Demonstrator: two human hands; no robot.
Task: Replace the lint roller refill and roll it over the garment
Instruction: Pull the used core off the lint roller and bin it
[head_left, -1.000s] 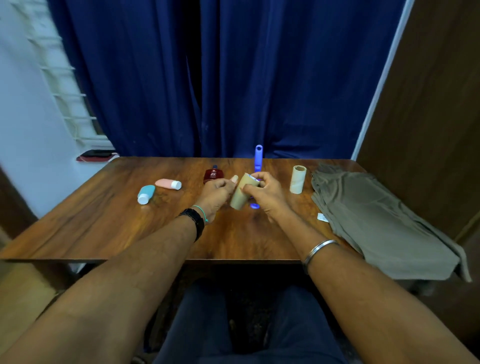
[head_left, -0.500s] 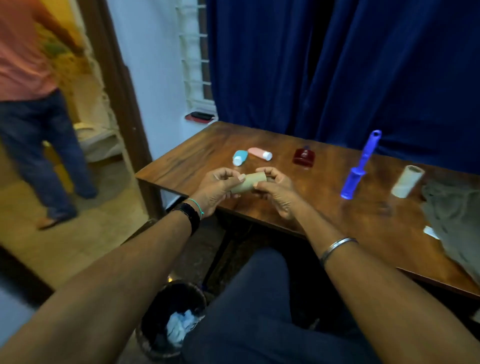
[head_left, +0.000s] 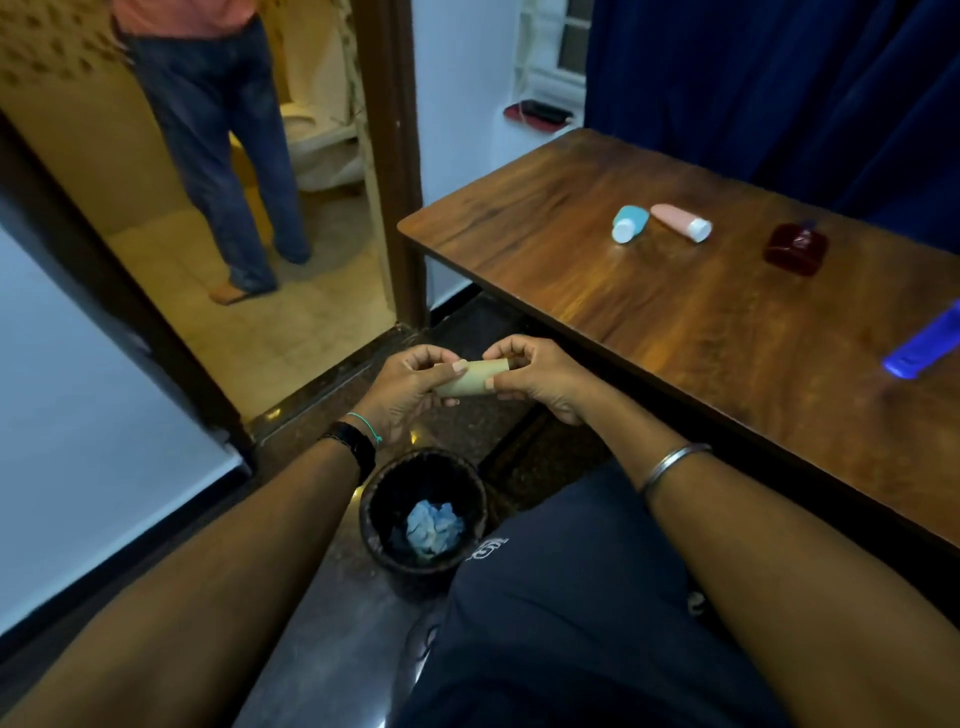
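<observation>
Cardboard tube (head_left: 471, 383): bare brown core, the spent refill by the look of it, held level in the air off the near corner of the table, between both hands
Left hand (head_left: 410, 387): closed round the tube's left end, thumb on top, fingers curled beneath
Right hand (head_left: 540, 376): pinching the tube's right end between thumb and fingertips
Why held so: a two-handed grip at the ends keeps the light tube steady; it sits beyond and above the bin, not straight over the opening, so I judge it is on its way to being dropped in
Bin (head_left: 423, 519): small dark round basket on the floor just beside the person's left knee, a crumpled pale-blue wad inside
Roller handle (head_left: 927, 345): blue, lying on the table at the right edge of view, cut off by the frame; whether its spindle is bare cannot be told
Garment and fresh refill: not in view, so the new roll is not yet fitted, as far as I can judge
Table (head_left: 597, 249): dark glossy wood grain, well apart from the hands
On the table: a light-blue small bottle (head_left: 629, 223) and a pink one (head_left: 680, 222) lying just beside each other, a dark red flat bottle (head_left: 795, 252) further right
Room: deep blue curtain (head_left: 779, 78) behind the table, white wall, dark polished floor
Doorway (head_left: 387, 156): brown frame at left opening onto a yellow-lit tiled room, where another person (head_left: 218, 130) in jeans stands
</observation>
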